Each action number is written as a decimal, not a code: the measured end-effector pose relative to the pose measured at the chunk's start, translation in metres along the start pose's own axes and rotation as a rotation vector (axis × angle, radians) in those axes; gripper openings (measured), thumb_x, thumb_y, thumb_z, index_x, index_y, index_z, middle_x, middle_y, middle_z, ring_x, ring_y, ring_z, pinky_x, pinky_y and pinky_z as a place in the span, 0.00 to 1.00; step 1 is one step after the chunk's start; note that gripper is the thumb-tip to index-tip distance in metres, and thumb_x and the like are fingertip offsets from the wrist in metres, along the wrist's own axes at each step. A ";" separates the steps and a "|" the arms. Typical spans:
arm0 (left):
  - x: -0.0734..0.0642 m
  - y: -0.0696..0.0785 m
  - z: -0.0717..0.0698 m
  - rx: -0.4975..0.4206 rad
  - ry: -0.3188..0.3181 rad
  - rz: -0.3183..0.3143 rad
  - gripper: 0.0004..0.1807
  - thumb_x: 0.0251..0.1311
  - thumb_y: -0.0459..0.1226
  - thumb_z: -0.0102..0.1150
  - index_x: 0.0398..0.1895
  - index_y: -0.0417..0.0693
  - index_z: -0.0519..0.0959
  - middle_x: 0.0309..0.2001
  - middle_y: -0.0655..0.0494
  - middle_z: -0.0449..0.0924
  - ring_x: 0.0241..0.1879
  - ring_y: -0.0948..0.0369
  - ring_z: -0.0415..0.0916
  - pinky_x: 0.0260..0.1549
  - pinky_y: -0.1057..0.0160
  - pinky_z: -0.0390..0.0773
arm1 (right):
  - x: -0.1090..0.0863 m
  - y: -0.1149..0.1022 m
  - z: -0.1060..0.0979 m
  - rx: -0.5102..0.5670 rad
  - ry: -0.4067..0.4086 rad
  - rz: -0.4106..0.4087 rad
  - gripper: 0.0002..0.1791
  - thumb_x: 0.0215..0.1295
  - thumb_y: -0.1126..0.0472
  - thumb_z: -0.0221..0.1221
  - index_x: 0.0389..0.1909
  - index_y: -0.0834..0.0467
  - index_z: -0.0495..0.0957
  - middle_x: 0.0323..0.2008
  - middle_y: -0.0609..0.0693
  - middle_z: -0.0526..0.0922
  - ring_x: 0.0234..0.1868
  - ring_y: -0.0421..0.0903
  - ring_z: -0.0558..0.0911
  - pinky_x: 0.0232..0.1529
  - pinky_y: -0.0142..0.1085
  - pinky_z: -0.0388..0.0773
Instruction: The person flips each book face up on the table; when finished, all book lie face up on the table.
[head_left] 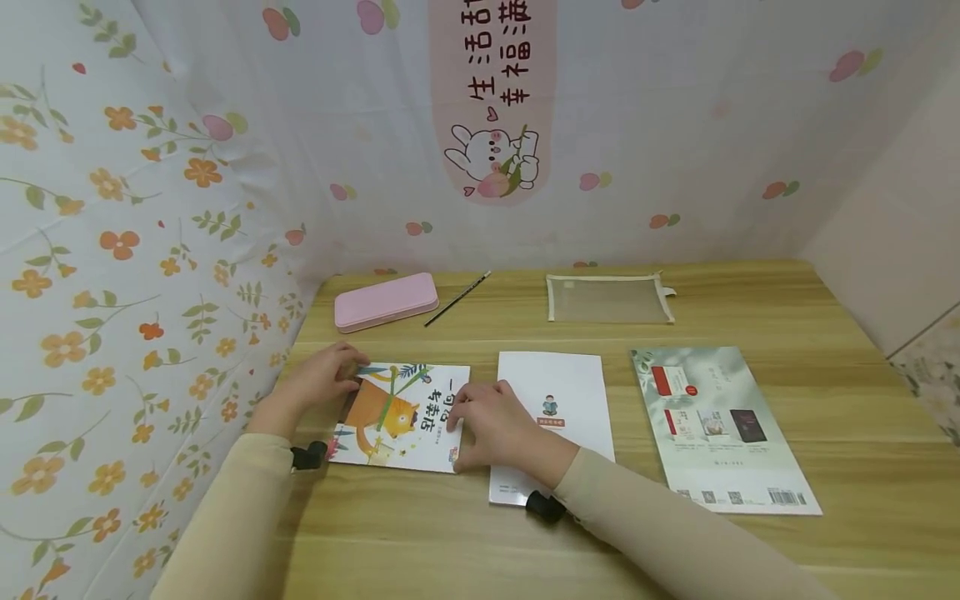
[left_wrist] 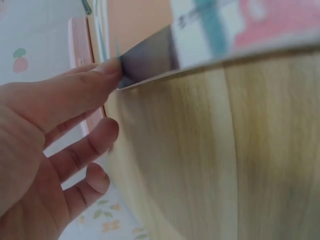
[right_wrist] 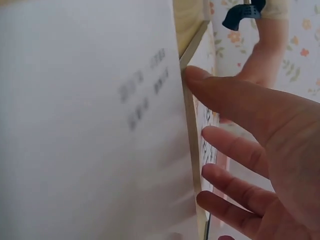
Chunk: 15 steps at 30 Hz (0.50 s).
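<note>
Head view shows the picture book (head_left: 401, 415) with the orange cat lying flat near the table's (head_left: 825, 467) left edge. My left hand (head_left: 318, 379) touches its left edge with straight fingers, and my right hand (head_left: 498, 429) rests open on its right edge. Beside it lie a white booklet (head_left: 570, 392) and a green magazine (head_left: 720, 429); a pink case (head_left: 386, 301) sits toward the far-left corner.
</note>
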<state>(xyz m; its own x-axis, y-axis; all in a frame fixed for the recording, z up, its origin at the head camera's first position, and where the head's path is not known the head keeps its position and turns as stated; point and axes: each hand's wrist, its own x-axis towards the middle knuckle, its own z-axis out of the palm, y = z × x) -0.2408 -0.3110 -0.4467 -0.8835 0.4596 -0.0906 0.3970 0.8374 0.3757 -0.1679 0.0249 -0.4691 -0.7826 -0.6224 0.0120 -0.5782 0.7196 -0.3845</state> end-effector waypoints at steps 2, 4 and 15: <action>-0.003 -0.001 0.000 0.012 -0.002 -0.017 0.21 0.62 0.32 0.70 0.58 0.40 0.81 0.54 0.43 0.79 0.34 0.60 0.73 0.39 0.56 0.76 | 0.000 0.002 -0.001 -0.011 0.000 -0.012 0.25 0.42 0.38 0.80 0.42 0.41 0.87 0.54 0.42 0.80 0.61 0.44 0.76 0.61 0.47 0.64; -0.007 -0.002 0.000 0.027 0.001 -0.027 0.21 0.61 0.33 0.71 0.58 0.40 0.81 0.53 0.44 0.79 0.32 0.62 0.71 0.35 0.59 0.74 | 0.000 0.003 -0.003 -0.020 -0.004 -0.028 0.24 0.44 0.41 0.80 0.44 0.42 0.88 0.55 0.42 0.80 0.62 0.46 0.75 0.61 0.48 0.64; -0.028 -0.003 0.000 -0.033 0.038 -0.098 0.19 0.58 0.36 0.74 0.52 0.43 0.85 0.53 0.41 0.80 0.29 0.63 0.70 0.31 0.62 0.72 | -0.002 0.010 -0.013 -0.084 0.016 -0.077 0.15 0.53 0.50 0.75 0.44 0.40 0.91 0.54 0.41 0.84 0.62 0.47 0.76 0.63 0.49 0.63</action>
<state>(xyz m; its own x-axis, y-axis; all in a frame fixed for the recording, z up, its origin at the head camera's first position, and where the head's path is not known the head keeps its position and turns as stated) -0.2173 -0.3264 -0.4450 -0.9267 0.3639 -0.0936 0.3005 0.8673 0.3968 -0.1749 0.0372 -0.4608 -0.7384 -0.6722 0.0539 -0.6536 0.6937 -0.3027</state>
